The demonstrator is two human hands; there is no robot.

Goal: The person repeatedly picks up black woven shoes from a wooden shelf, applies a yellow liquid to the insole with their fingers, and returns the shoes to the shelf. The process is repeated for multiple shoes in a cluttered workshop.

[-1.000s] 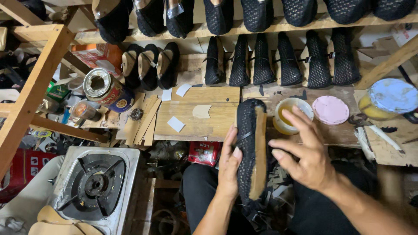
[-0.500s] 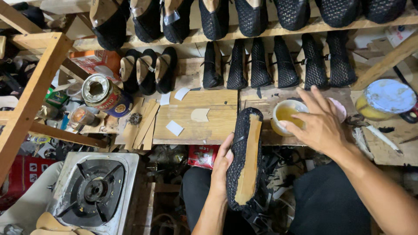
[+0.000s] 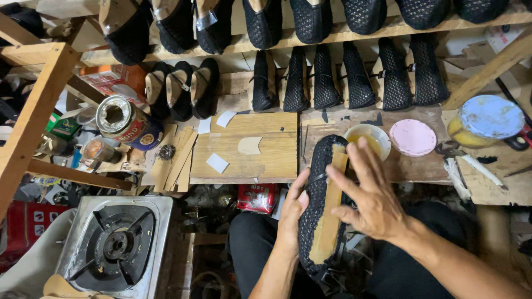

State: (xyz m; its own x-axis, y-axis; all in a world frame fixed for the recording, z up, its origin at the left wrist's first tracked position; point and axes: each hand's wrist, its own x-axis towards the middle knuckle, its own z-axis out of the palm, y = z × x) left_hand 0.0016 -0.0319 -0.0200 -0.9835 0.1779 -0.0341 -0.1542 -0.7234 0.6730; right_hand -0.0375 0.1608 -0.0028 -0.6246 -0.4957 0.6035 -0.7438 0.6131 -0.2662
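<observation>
My left hand grips black mesh shoe, tan sole up; my right hand open, fingers spread over sole, holding nothing.

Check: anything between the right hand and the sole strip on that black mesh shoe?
Nothing visible. The right hand lies spread over the tan sole strip, fingertips at its upper end, with no object between. The left hand holds the black mesh shoe from its left side, clear of the strip.

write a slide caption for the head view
Left hand steadies a black mesh shoe upper sole-up while the right hand touches its tan insole strip, beside a small glue bowl.
</observation>
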